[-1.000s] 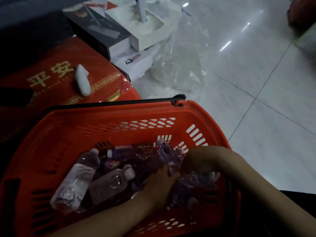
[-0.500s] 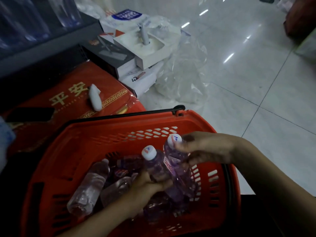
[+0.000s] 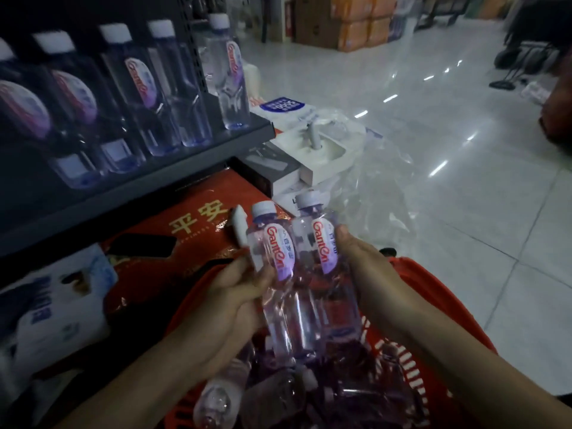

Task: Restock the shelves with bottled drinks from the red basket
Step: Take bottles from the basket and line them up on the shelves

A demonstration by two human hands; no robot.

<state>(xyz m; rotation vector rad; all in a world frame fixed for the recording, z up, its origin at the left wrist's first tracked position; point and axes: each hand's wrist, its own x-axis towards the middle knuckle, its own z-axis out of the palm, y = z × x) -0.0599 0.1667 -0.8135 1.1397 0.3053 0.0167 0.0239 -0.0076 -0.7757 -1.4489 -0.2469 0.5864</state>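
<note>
Two clear water bottles with white caps and red-lettered labels are held upright side by side above the red basket (image 3: 445,308). My left hand (image 3: 229,305) grips the left bottle (image 3: 274,267) around its middle. My right hand (image 3: 368,274) grips the right bottle (image 3: 322,258) from the right side. Several more bottles (image 3: 223,397) lie on their sides in the basket below. A dark shelf (image 3: 173,162) at upper left carries a row of the same bottles (image 3: 229,72) standing upright.
A red gift box (image 3: 198,224) with gold characters lies under the shelf, a white object on it. White and dark boxes (image 3: 312,150) and crumpled clear plastic (image 3: 380,193) lie beyond. A white-and-blue carton (image 3: 52,305) sits at left. Tiled floor (image 3: 464,181) spreads to the right.
Both hands have lifted the two bottles up out of the basket. The view has tilted upward, bringing the stocked shelf into sight.
</note>
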